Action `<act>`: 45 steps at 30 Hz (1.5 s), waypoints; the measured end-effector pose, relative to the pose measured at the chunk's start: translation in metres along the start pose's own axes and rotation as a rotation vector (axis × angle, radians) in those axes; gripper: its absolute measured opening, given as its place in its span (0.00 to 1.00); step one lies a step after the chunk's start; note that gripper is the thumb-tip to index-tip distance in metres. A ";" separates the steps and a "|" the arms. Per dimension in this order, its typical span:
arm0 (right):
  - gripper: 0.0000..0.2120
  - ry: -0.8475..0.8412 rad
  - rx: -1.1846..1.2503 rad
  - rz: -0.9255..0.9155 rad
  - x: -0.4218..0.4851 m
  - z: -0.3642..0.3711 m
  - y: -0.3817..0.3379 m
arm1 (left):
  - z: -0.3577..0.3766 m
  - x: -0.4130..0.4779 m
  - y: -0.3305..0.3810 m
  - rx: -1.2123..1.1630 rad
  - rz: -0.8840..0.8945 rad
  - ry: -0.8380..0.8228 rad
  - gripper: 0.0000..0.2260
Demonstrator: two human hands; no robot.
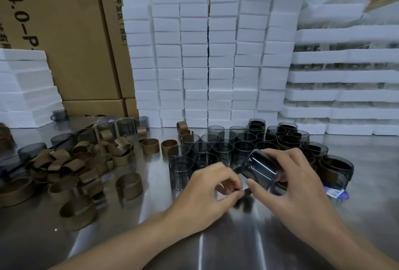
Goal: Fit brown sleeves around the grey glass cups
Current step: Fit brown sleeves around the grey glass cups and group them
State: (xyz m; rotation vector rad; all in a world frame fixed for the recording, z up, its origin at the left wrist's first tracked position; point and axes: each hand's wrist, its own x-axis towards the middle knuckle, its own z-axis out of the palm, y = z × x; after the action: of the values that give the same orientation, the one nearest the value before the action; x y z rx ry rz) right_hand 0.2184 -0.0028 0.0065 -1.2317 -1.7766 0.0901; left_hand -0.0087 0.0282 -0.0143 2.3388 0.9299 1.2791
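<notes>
Step in hand, by the look of it: readying one grey glass cup (258, 168) for its band. Grips that cup in the right hand (300, 185), fingers curled round the wall, tilted well off upright just above the steel table (216, 248). Pinches, with thumb and fingertips of the left hand (207, 192), a small dark piece (245, 192) just below the cup. Too blurred to tell whether this is a sleeve end or part of the cup itself. No brown band plainly visible round the held glass, so fitting judged not yet done here.

Just beyond both hands, bare cups (216, 146) packed upright and touching. Off to the right, sleeved cups (336, 168), darker, some stacked. Far to the left, well apart from the held cup, loose brown sleeves (71, 161) heaped and scattered. Behind everything, white foam blocks (194, 53) in tall stacks.

Next move, probably: a sleeve spread open at its gap and brought round the cup wall, then seated square and snug. Calls for a firm hold on slick glass, with the left fingers doing the spreading. Calls too for care not to knock the close-packed cups just beside the knuckles.
</notes>
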 end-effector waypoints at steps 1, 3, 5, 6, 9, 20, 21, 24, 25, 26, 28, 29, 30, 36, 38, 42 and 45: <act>0.29 0.003 -0.010 0.002 0.001 0.000 0.001 | 0.002 0.000 0.000 0.005 -0.004 -0.001 0.05; 0.30 0.006 -0.024 0.011 0.002 -0.001 0.003 | 0.003 0.000 0.001 0.031 -0.025 0.026 0.08; 0.30 0.009 -0.039 0.022 0.003 -0.002 0.005 | 0.003 0.000 0.002 0.090 -0.065 0.008 0.14; 0.30 0.010 -0.049 0.027 0.003 -0.002 0.007 | 0.003 0.000 0.001 0.123 -0.085 -0.037 0.18; 0.31 0.007 -0.083 0.041 0.005 -0.002 0.011 | 0.005 0.000 0.001 0.253 -0.131 -0.244 0.27; 0.38 0.057 -0.456 -0.109 0.015 0.003 0.030 | 0.005 0.002 0.010 0.363 -0.102 -0.325 0.12; 0.38 0.058 -0.459 -0.126 0.018 0.004 0.031 | 0.006 0.002 0.010 0.361 -0.103 -0.316 0.12; 0.38 -0.004 -0.459 -0.144 0.021 0.006 0.030 | 0.007 0.002 0.010 0.357 -0.118 -0.298 0.15; 0.38 -0.035 -0.455 -0.143 0.021 0.007 0.029 | 0.008 0.002 0.010 0.353 -0.129 -0.287 0.16; 0.37 -0.062 -0.445 -0.140 0.021 0.008 0.028 | 0.008 0.002 0.009 0.346 -0.146 -0.275 0.17; 0.35 -0.099 -0.411 -0.132 0.021 0.006 0.026 | 0.009 0.002 0.008 0.324 -0.184 -0.259 0.21; 0.34 -0.118 -0.392 -0.132 0.021 0.004 0.025 | 0.009 0.002 0.008 0.311 -0.198 -0.252 0.23; 0.33 -0.142 -0.369 -0.134 0.021 0.002 0.023 | 0.010 0.002 0.007 0.295 -0.211 -0.245 0.25; 0.28 -0.351 -0.121 -0.048 0.019 -0.011 0.015 | 0.010 0.006 0.004 0.101 -0.358 -0.282 0.45; 0.28 -0.382 -0.034 -0.005 0.018 -0.014 0.014 | 0.008 0.009 0.005 0.064 -0.363 -0.327 0.44; 0.26 -0.419 0.056 0.015 0.015 -0.017 0.011 | 0.007 0.012 0.005 0.013 -0.330 -0.345 0.26; 0.26 -0.402 0.068 -0.013 0.012 -0.016 0.009 | 0.007 0.010 0.004 -0.083 -0.350 -0.263 0.22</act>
State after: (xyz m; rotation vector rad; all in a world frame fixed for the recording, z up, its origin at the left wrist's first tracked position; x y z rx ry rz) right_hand 0.2354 0.0041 0.0191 -1.2129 -2.1044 0.4123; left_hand 0.0024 0.0327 -0.0094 2.0967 1.1104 0.8345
